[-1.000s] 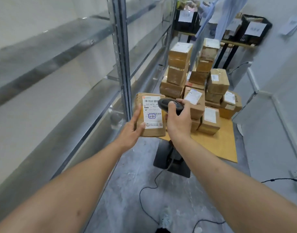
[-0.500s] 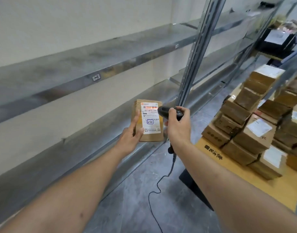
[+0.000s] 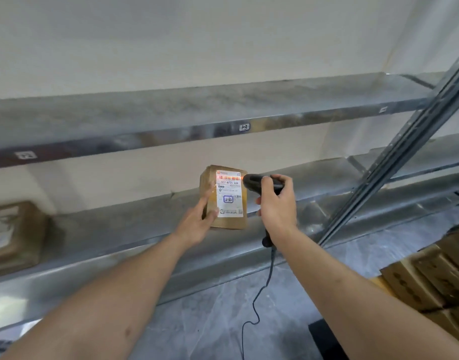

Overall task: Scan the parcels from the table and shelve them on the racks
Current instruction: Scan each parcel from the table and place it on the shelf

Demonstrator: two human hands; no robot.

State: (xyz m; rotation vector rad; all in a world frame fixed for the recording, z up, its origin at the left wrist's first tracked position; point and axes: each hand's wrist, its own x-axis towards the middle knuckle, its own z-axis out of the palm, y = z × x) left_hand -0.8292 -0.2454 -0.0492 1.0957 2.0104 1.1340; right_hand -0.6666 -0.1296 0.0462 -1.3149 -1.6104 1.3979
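Observation:
My left hand point(image 3: 197, 224) holds a small brown cardboard parcel point(image 3: 227, 197) upright, label towards me, thumb on its front face. The white label bears a barcode and a handwritten "2-2". My right hand point(image 3: 276, 203) grips a black corded barcode scanner point(image 3: 254, 181) just right of the parcel. Red scanner light falls across the barcode at the label's top. Behind the parcel runs the lower metal rack shelf point(image 3: 134, 227); an upper rack shelf point(image 3: 197, 110) carries small tags on its front edge.
Another brown parcel point(image 3: 14, 235) sits blurred on the lower shelf at far left. A slanted rack upright point(image 3: 405, 157) crosses the right side. Stacked cardboard parcels point(image 3: 431, 276) stand on the wooden table at lower right. The scanner cable point(image 3: 262, 289) hangs to the grey floor.
My view has swung left from the table to the racks. Both hands kept the parcel and scanner together, and red scan light now lies on the barcode.

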